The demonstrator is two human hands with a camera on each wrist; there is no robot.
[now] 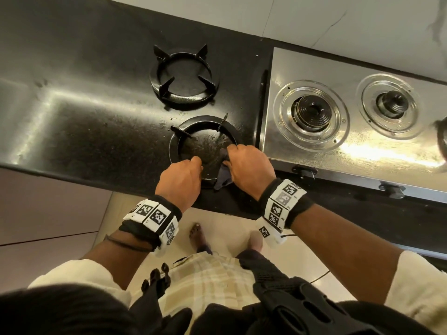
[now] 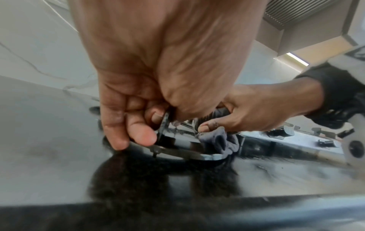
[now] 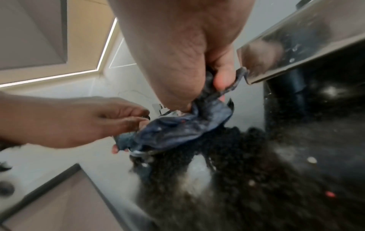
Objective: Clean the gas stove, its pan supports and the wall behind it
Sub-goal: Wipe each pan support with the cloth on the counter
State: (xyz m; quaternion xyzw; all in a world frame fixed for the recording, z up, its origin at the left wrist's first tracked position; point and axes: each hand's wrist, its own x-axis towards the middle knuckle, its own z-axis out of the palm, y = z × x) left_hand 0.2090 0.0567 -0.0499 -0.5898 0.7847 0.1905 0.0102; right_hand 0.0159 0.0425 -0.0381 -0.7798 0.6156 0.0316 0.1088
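A black ring-shaped pan support [image 1: 174, 146] lies on the dark countertop near its front edge. My left hand [image 1: 180, 178] grips one of its prongs [image 2: 165, 125] between curled fingers and thumb. My right hand [image 1: 249, 165] holds a dark blue-grey cloth [image 1: 223, 176] bunched against the ring's right side; the cloth [image 3: 177, 131] hangs over the rim. A second pan support [image 1: 184, 77] stands farther back. The steel gas stove [image 1: 314, 146], with two bare burners, sits to the right. Pale marbled wall [image 1: 338, 18] runs behind.
The dark granite countertop [image 1: 84, 105] stretches left with specks of grime around the rings. Black stove knobs [image 1: 303, 171] line the stove's front. Below the counter edge are floor tiles and my feet.
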